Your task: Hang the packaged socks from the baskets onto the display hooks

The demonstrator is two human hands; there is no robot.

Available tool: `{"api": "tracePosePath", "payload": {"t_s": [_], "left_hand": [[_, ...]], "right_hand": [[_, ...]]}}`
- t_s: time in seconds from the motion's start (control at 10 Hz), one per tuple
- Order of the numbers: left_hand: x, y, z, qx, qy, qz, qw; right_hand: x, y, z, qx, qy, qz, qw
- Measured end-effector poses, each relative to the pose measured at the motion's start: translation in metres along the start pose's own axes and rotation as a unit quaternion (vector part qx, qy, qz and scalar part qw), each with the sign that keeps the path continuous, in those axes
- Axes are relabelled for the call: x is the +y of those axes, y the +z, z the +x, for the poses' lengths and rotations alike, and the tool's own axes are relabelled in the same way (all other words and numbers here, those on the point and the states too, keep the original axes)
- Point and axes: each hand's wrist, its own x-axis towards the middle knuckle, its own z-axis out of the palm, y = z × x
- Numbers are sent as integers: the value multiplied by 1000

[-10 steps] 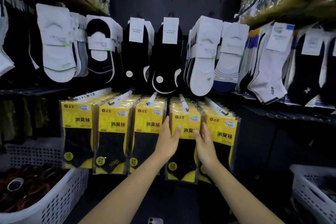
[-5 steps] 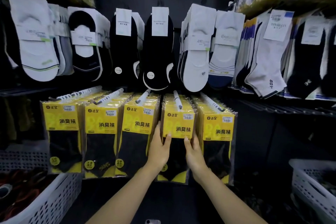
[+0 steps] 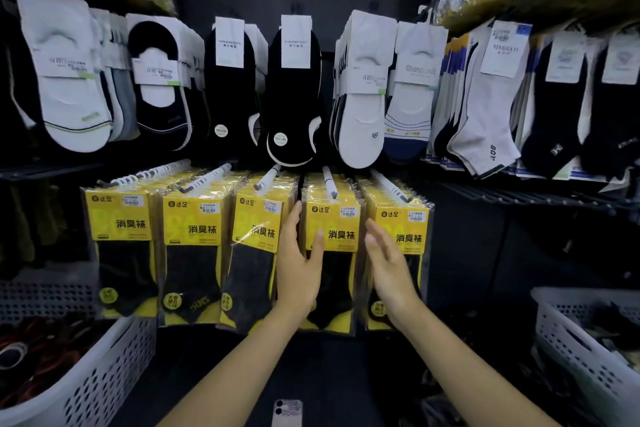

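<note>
Five stacks of yellow packaged socks (image 3: 332, 218) hang side by side on white display hooks (image 3: 329, 180) in the lower row, and both hands are up at the fourth stack from the left. The left hand (image 3: 298, 270) is open, fingers straight and reaching into the gap between the third and fourth stacks, thumb (image 3: 318, 246) lying across the front pack's yellow label. The right hand (image 3: 389, 267) is open too, fingers straight and a little blurred, held by that stack's right edge in front of the fifth stack; whether it touches the plastic cannot be told. Above them, a row of no-show socks (image 3: 294, 97) hangs on card headers. A white left basket (image 3: 104, 378) sits low down with dark and red goods in it, and a white right basket (image 3: 575, 340) sits low on the other side.
</note>
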Motion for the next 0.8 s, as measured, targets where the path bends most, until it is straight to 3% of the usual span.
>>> {"api": "tracePosePath", "payload": {"t_s": [0.1, 0.2, 0.3, 0.4, 0.7, 0.8], "left_hand": [[20, 14, -4, -37, 43, 10, 998], [23, 37, -13, -136, 21, 26, 990], [16, 61, -19, -219, -47, 66, 972], [9, 79, -20, -234, -88, 93, 964], [2, 101, -20, -218, -77, 78, 970], [10, 94, -27, -209, -100, 41, 972]], "right_hand": [[-8, -29, 0, 59, -37, 11, 997], [1, -55, 8, 140, -44, 6, 989], [17, -70, 21, 142, 15, -24, 989], [34, -74, 35, 104, 80, -32, 991], [54, -74, 55, 44, 55, -13, 997], [47, -81, 49, 72, 77, -18, 994]]}}
